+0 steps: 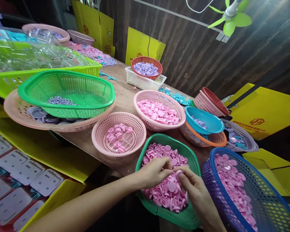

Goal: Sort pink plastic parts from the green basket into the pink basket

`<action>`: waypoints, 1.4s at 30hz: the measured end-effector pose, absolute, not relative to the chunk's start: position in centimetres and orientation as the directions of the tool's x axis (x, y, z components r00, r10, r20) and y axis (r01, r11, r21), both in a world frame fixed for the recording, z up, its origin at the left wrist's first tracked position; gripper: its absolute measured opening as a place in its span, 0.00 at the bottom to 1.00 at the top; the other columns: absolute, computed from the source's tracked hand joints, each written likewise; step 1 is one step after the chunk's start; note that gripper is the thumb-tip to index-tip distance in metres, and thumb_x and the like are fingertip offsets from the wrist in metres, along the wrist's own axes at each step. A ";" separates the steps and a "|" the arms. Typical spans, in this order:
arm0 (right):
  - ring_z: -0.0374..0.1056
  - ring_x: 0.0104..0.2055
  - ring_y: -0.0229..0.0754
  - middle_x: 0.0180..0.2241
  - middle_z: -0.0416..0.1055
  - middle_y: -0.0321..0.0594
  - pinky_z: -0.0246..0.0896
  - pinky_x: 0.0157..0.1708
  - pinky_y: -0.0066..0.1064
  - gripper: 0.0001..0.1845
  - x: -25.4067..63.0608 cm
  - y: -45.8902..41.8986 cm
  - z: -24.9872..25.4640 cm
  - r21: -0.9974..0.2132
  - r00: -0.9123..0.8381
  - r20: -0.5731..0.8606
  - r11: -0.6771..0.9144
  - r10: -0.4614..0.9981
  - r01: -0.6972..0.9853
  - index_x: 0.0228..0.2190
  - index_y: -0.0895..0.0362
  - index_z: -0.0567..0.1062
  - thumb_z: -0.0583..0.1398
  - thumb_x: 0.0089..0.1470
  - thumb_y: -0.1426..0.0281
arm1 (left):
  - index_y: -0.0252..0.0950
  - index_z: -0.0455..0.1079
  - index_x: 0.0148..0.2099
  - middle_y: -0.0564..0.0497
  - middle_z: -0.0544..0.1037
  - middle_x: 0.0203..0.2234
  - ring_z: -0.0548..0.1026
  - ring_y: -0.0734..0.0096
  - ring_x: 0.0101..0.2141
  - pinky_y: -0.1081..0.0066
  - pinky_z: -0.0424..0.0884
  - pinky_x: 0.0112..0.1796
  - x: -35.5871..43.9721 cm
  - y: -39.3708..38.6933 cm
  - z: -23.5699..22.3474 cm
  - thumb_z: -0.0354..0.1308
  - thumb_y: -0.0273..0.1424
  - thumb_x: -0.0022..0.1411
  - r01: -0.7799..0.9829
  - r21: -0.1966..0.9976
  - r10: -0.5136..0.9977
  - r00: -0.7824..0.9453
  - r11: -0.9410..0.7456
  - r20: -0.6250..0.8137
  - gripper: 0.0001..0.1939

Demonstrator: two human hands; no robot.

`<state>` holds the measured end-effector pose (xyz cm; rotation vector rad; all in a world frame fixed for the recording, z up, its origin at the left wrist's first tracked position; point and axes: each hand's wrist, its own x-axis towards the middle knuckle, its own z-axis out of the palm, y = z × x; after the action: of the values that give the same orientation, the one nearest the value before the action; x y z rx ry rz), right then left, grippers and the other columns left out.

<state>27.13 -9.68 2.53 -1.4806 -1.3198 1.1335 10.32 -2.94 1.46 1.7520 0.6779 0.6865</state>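
Both hands are over a green basket point(197, 161) heaped with small round pink plastic pieces point(164, 200). My right hand point(195, 190) pinches a round pink plastic cap point(178, 175) between thumb and fingers. Close beside it, the fingers of my left hand point(156, 172) are pinched together near the right fingertips; whatever lies between them is too small to make out. A pink basket point(99, 149) behind the left forearm holds several round pink pieces point(118, 131).
At right, a blue basket point(209, 170) holds more pink pieces. Behind stands a pink basket point(136, 104) of angular pink parts. A green basket point(87, 111) rests on a wider one at left. A cyan bowl point(216, 127) sits on an orange-rimmed basket. Yellow boxes point(268, 109) line the wall.
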 end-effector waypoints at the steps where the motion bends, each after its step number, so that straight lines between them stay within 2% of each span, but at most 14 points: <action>1: 0.58 0.24 0.36 0.26 0.64 0.35 0.55 0.24 0.26 0.17 26.8 -9.6 2.5 -0.958 0.052 -0.055 -0.067 0.997 0.279 0.42 0.56 0.73 0.56 0.52 0.62 | 0.33 0.61 0.33 0.53 0.69 0.25 0.68 0.74 0.29 0.73 0.64 0.31 10.5 -3.3 1.3 0.49 0.33 0.58 0.002 0.995 0.734 0.675 -0.102 0.074 0.07; 3: 0.60 0.28 0.38 0.29 0.66 0.37 0.57 0.28 0.28 0.18 26.4 -9.5 2.4 -0.935 0.072 0.019 -0.008 0.997 0.354 0.45 0.54 0.72 0.54 0.54 0.62 | 0.33 0.59 0.33 0.52 0.69 0.25 0.70 0.74 0.29 0.72 0.66 0.32 11.0 -3.9 0.7 0.51 0.35 0.57 -0.192 0.969 0.723 0.691 0.156 0.021 0.09; 6: 0.61 0.31 0.39 0.33 0.65 0.38 0.58 0.31 0.28 0.18 26.0 -9.4 2.3 -0.883 0.042 0.084 0.055 0.996 0.466 0.48 0.51 0.69 0.52 0.56 0.65 | 0.32 0.58 0.33 0.52 0.70 0.25 0.71 0.74 0.27 0.69 0.67 0.33 11.3 -4.3 0.0 0.56 0.35 0.54 -0.341 0.885 0.731 0.683 0.316 0.003 0.12; 9: 0.61 0.34 0.40 0.35 0.63 0.39 0.57 0.34 0.29 0.19 25.7 -9.5 2.1 -0.829 0.012 0.146 0.116 0.989 0.547 0.51 0.50 0.66 0.50 0.57 0.67 | 0.32 0.59 0.31 0.52 0.70 0.24 0.72 0.73 0.25 0.68 0.69 0.32 11.3 -4.3 -0.1 0.59 0.35 0.52 -0.375 0.856 0.745 0.667 0.356 -0.018 0.14; 13: 0.62 0.31 0.39 0.34 0.64 0.39 0.58 0.32 0.29 0.21 25.6 -9.8 1.6 -0.780 -0.009 0.175 0.145 0.984 0.609 0.53 0.49 0.62 0.47 0.58 0.69 | 0.32 0.60 0.34 0.54 0.70 0.21 0.73 0.72 0.23 0.66 0.70 0.30 11.3 -4.2 0.0 0.62 0.35 0.47 -0.407 0.821 0.767 0.640 0.401 -0.057 0.17; 18: 0.62 0.45 0.45 0.43 0.65 0.41 0.57 0.44 0.34 0.22 25.8 -9.8 1.4 -0.762 -0.079 0.180 0.189 0.981 0.619 0.53 0.50 0.62 0.51 0.56 0.70 | 0.27 0.66 0.39 0.50 0.72 0.21 0.73 0.73 0.23 0.69 0.69 0.31 11.0 -4.1 0.1 0.62 0.34 0.48 -0.395 0.819 0.766 0.638 0.415 -0.080 0.18; 21: 0.62 0.46 0.46 0.44 0.65 0.42 0.59 0.43 0.34 0.22 26.0 -9.7 1.5 -0.764 -0.093 0.167 0.188 0.982 0.617 0.53 0.50 0.62 0.52 0.56 0.70 | 0.25 0.69 0.37 0.48 0.73 0.22 0.73 0.72 0.25 0.69 0.69 0.32 10.6 -4.3 0.3 0.61 0.33 0.49 -0.384 0.828 0.757 0.650 0.408 -0.072 0.16; 24: 0.64 0.45 0.46 0.46 0.65 0.43 0.61 0.41 0.33 0.21 26.1 -9.7 1.5 -0.789 -0.093 0.122 0.154 0.988 0.595 0.51 0.52 0.64 0.53 0.55 0.68 | 0.25 0.70 0.37 0.47 0.74 0.22 0.74 0.70 0.26 0.66 0.70 0.34 10.3 -4.4 0.5 0.60 0.33 0.50 -0.394 0.821 0.744 0.666 0.413 -0.054 0.15; 26: 0.65 0.43 0.45 0.46 0.66 0.44 0.63 0.39 0.33 0.20 26.1 -9.8 1.5 -0.828 -0.029 0.091 0.092 0.995 0.553 0.50 0.53 0.65 0.54 0.55 0.67 | 0.26 0.70 0.38 0.47 0.75 0.22 0.75 0.68 0.26 0.64 0.70 0.36 10.1 -4.4 0.5 0.60 0.33 0.50 -0.421 0.807 0.750 0.661 0.415 -0.040 0.16; 29: 0.68 0.40 0.45 0.45 0.68 0.45 0.65 0.38 0.33 0.19 25.7 -10.0 1.5 -0.909 0.077 0.019 -0.015 0.997 0.416 0.48 0.55 0.65 0.55 0.54 0.65 | 0.27 0.70 0.40 0.46 0.76 0.24 0.75 0.67 0.27 0.64 0.70 0.36 9.9 -4.2 0.3 0.62 0.33 0.49 -0.432 0.812 0.788 0.613 0.392 -0.054 0.17; 31: 0.67 0.42 0.45 0.45 0.68 0.44 0.65 0.39 0.33 0.19 25.4 -10.2 1.6 -0.944 0.090 -0.026 -0.054 0.996 0.325 0.47 0.55 0.66 0.56 0.53 0.64 | 0.27 0.70 0.39 0.45 0.76 0.26 0.75 0.68 0.27 0.66 0.70 0.35 9.9 -4.2 0.3 0.62 0.33 0.48 -0.426 0.825 0.810 0.582 0.372 -0.065 0.17; 35: 0.66 0.45 0.46 0.45 0.69 0.42 0.65 0.41 0.33 0.17 25.0 -10.3 2.0 -0.968 0.088 -0.053 -0.073 0.995 0.240 0.44 0.53 0.68 0.58 0.51 0.66 | 0.27 0.71 0.37 0.46 0.76 0.26 0.74 0.71 0.26 0.69 0.70 0.33 10.1 -4.2 0.2 0.64 0.32 0.46 -0.429 0.822 0.822 0.563 0.374 -0.080 0.16; 42: 0.69 0.41 0.45 0.41 0.72 0.42 0.67 0.38 0.32 0.16 24.9 -10.1 1.8 -0.983 0.095 -0.058 -0.073 0.994 0.166 0.41 0.54 0.70 0.61 0.48 0.68 | 0.26 0.71 0.34 0.48 0.75 0.22 0.73 0.73 0.24 0.71 0.70 0.31 10.0 -4.1 0.5 0.66 0.30 0.43 -0.447 0.797 0.808 0.584 0.405 -0.083 0.15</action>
<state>24.92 -10.12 1.76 -1.4239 -1.2320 1.1044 9.99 -4.10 0.50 0.8162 0.5068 0.8354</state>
